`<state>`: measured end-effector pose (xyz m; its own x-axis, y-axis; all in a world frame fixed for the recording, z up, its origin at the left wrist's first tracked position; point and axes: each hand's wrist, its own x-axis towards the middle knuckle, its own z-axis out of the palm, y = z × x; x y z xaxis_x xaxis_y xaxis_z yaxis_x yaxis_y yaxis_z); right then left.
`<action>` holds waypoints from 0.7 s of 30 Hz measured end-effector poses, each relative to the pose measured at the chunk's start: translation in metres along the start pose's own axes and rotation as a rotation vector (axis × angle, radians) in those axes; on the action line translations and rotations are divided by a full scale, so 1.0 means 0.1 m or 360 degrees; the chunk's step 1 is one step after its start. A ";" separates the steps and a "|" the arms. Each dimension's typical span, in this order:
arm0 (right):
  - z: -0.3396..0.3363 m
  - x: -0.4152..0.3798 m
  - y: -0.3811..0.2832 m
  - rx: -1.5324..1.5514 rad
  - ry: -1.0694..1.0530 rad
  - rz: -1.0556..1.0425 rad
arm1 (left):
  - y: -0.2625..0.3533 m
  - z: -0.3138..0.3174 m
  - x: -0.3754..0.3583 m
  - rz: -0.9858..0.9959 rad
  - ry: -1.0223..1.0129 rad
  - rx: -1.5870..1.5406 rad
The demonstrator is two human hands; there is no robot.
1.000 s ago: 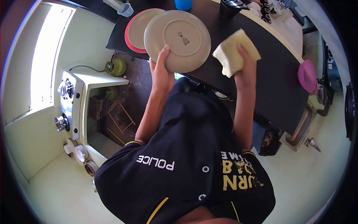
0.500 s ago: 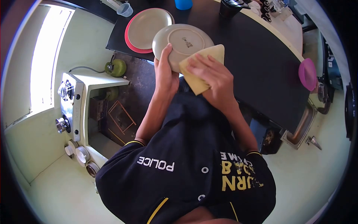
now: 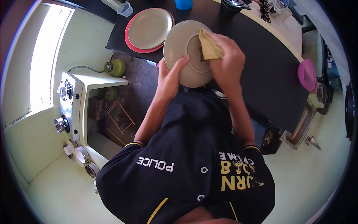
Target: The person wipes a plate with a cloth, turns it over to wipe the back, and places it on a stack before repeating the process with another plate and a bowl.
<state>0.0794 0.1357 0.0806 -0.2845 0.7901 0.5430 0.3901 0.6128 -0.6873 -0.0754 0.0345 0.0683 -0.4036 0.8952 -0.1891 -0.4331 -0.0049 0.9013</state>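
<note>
A beige plate (image 3: pixel 179 41) is held up in front of me, its underside with a raised ring and dark printed marking facing me. My left hand (image 3: pixel 170 76) grips its lower left edge, thumb lying on the underside. My right hand (image 3: pixel 228 54) is closed on a folded yellow cloth (image 3: pixel 209 46), which presses against the right part of the plate's underside and partly covers the marking. Just left of the held plate, more beige plates (image 3: pixel 149 28) lie stacked over a red plate (image 3: pixel 133 45) on the black tabletop (image 3: pixel 266 71).
At the table's back stand a clear plastic cup (image 3: pixel 125 10), a blue cup (image 3: pixel 183 4) and a black container of cutlery (image 3: pixel 229 9). A pink bowl (image 3: pixel 307 74) sits at the right edge, near a sink (image 3: pixel 301 125). A gas stove (image 3: pixel 72 106) and green gas cylinder (image 3: pixel 115 68) are left.
The held plate has shifted right and turned to a steeper tilt. My right hand has moved up and right over its underside, and the cloth is now more bunched.
</note>
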 end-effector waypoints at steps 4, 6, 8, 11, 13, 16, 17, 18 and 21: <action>0.17 -0.16 -0.23 0.0193 -0.0103 -0.0148 | 0.11 -0.03 0.04 0.0123 0.0083 0.0085; 0.13 -0.16 -0.27 0.0286 -0.0199 -0.0230 | 0.20 -0.06 0.06 0.0015 0.0118 -0.0027; 0.03 -0.17 -0.23 0.0390 -0.0452 -0.0328 | 0.36 -0.03 0.06 -0.0155 0.0195 -0.0130; -0.25 -0.10 -0.14 0.0624 -0.0935 -0.0297 | 0.33 -0.29 0.18 -0.0368 -0.0019 -0.0262; -0.45 -0.01 -0.09 0.0810 -0.1020 -0.0150 | 0.31 -0.31 0.16 -0.0428 -0.0057 -0.0295; -0.60 0.14 -0.02 0.0788 -0.0573 -0.0104 | 0.32 -0.32 0.11 -0.0431 -0.0085 -0.0294; -0.57 0.21 -0.02 0.0492 -0.0518 -0.0274 | 0.33 -0.29 0.09 -0.0404 -0.0077 -0.0271; -0.52 0.27 -0.04 0.0196 -0.0458 -0.0442 | 0.35 -0.27 0.07 -0.0377 -0.0071 -0.0246; -0.39 0.25 -0.07 -0.0159 -0.0652 -0.0594 | 0.36 -0.21 0.04 -0.0325 -0.0044 -0.0253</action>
<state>0.1037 0.1509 0.1181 -0.7280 0.4741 0.4952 0.2734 0.8632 -0.4244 -0.1098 0.0283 0.0915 -0.2739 0.8966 -0.3480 -0.6256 0.1088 0.7725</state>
